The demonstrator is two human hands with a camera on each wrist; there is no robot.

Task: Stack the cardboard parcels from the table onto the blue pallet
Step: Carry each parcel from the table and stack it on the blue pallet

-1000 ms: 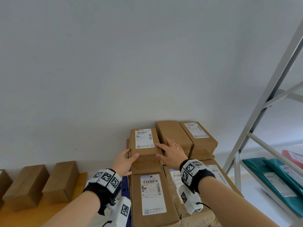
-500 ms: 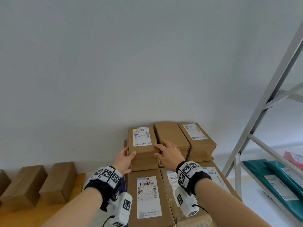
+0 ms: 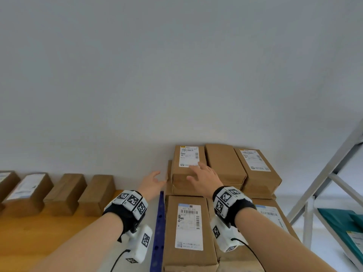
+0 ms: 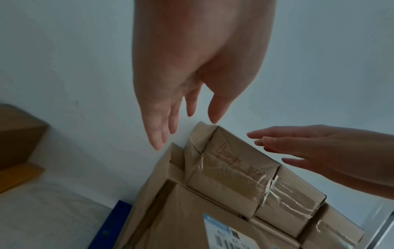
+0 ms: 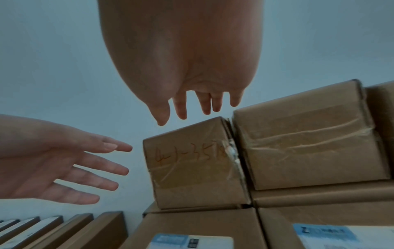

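Hovering with fingers spread and holding nothing, left hand (image 3: 152, 183) just left of top parcel (image 3: 187, 165) on the stack over the blue pallet (image 3: 159, 222), right hand (image 3: 203, 176) above it, handwritten "4-1-35" on its taped end, barcode label unreadable, more parcels on table (image 3: 29, 232).

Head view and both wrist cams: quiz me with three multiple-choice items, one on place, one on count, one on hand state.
1. Where does the just-placed parcel sit?
A. left end of the top row
B. on the table
C. on the shelf

2. How many parcels are in the top row by the wall?
A. one
B. three
C. five

3. What are the left hand and right hand doing?
A. both grip a parcel
B. both open, holding nothing
C. one holds tape

Answers:
1 A, it stands left of two others on the stack.
2 B, three side by side.
3 B, wrist views show spread fingers clear of the cardboard.
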